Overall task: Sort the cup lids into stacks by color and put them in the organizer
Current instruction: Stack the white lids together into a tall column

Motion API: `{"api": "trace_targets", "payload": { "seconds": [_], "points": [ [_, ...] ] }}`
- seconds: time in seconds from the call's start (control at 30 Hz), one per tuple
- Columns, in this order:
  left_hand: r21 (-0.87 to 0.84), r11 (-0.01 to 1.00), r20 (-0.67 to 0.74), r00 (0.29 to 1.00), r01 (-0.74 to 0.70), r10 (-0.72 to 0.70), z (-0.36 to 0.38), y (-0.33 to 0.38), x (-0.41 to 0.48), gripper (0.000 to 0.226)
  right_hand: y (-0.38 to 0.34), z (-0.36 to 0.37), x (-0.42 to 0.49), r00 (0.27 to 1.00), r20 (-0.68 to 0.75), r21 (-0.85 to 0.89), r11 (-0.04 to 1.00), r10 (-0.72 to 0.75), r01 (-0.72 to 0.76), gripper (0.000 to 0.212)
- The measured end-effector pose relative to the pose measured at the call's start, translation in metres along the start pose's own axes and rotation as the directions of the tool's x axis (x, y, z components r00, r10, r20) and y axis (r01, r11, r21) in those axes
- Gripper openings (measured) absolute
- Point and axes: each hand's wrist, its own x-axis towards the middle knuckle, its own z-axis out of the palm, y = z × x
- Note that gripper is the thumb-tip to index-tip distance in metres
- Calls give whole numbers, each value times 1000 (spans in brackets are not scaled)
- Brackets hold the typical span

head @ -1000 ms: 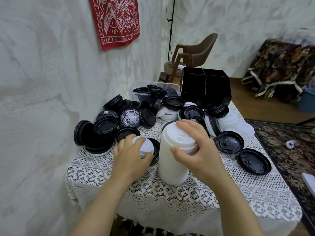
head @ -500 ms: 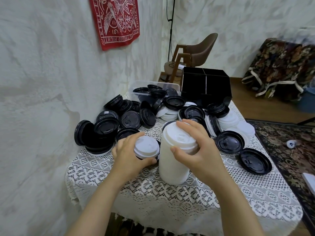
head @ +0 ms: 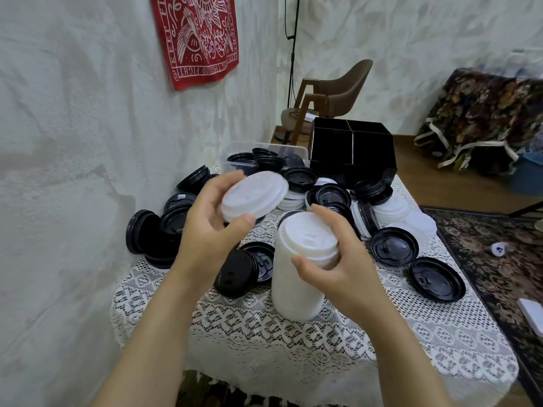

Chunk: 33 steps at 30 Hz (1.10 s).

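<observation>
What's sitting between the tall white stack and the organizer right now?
In the head view, loose black lids and a few white lids lie between the white stack and the organizer.

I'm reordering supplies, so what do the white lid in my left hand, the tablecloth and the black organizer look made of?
The white lid: probably thin moulded plastic, smooth and matte, with a formed rim. The tablecloth: white lace, cotton or synthetic, cannot tell; openwork holes show. The black organizer: rigid flat panels, likely plastic or acrylic, slight sheen.
</observation>
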Motion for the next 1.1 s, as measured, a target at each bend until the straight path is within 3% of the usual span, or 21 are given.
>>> {"api": "trace_targets", "payload": {
  "seconds": [0.17, 0.37, 0.57, 0.77, 1.1],
  "points": [
    [68, 998, 258, 966, -16, -2, 21, 6, 5, 64, 1, 1, 3, 1000, 24, 113, 993, -16, 13, 94],
    [152, 988, 354, 932, 27, -81, 30, -6, 4, 58, 1, -1, 0, 1000, -3, 205, 979, -3, 4, 112],
    [132, 987, 387, 912, 91, -136, 27, -14, 5, 61, 6, 1, 2, 997, -7, 224, 972, -75, 75, 97],
    [137, 987, 419, 898, 83, -134, 29, -17, 3, 62, 10, -2, 2, 991, 34, 170, 978, -128, 120, 68],
    [78, 990, 400, 906, 119, -141, 38, -22, -6, 63, 14, -1, 1, 995, -8, 272, 957, -99, 98, 61]
  ]
}}
